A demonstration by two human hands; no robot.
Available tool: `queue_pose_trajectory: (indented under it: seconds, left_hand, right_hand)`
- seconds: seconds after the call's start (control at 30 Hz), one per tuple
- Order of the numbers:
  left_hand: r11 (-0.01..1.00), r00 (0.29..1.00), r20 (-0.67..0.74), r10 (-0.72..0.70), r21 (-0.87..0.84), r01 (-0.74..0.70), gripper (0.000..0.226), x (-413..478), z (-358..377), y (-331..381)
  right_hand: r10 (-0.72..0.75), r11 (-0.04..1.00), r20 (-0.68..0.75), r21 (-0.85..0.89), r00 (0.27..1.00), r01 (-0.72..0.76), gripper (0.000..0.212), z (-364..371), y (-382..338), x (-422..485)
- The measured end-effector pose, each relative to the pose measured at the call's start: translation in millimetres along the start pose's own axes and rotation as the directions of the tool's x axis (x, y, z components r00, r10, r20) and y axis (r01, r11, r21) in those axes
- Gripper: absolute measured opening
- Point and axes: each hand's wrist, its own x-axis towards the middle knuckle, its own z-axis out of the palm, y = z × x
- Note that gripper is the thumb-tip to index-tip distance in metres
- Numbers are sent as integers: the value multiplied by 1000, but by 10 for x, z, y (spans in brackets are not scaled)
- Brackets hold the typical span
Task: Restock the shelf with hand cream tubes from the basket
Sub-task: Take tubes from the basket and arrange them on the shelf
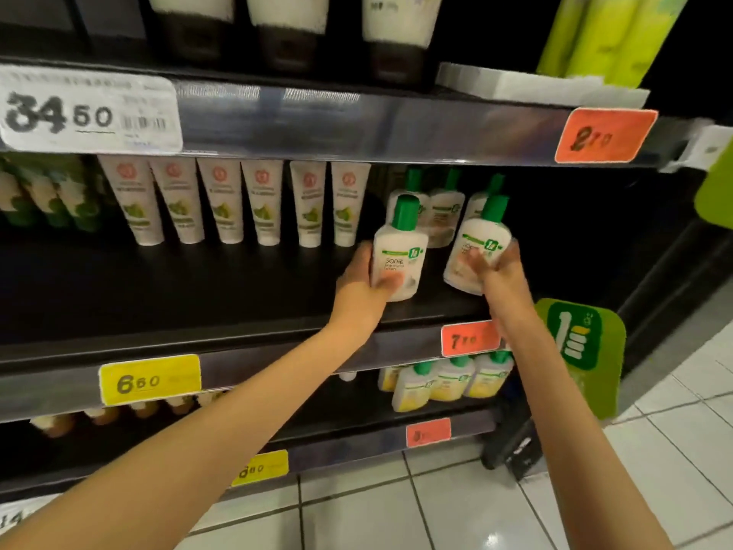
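I hold one green-capped bottle [400,248] upright in my left hand [363,273], fingers curled round its base. My right hand [497,267] grips a second bottle [470,248] low down, tilted. Both are just right of frame centre, directly in front of the matching bottles [444,208] at the back, so I judge they fill that row forward. White tubes [238,200] line the shelf [198,287] leftward.

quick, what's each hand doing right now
Left hand: closed around the upright green-capped bottle.
Right hand: closed around the tilted green-capped bottle.
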Motion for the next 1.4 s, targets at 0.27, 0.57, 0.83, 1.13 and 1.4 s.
queue_pose_trajectory:
  seconds: [0.27,0.57,0.83,1.13,1.4]
  left_hand:
    - [996,1000,-25,-19,89,21,46,326,409,86]
    - [972,999,-38,13,236,-3,52,416,515,68]
    - [962,998,-41,48,272,-35,48,432,540,43]
    - [979,997,-58,56,200,-43,42,485,593,34]
    - [951,993,-37,110,296,-94,42,563,730,49]
  right_hand:
    - [-46,998,-79,-44,996,43,49,-90,44,50]
    - [-26,1000,-114,-5,993,25,74,-71,71,157]
    - [23,1000,-246,5,969,-22,99,43,54,184]
    - [-94,920,-395,-385,914,-71,67,66,72,156]
    - [47,973,-315,-199,948,-114,57,-9,74,332]
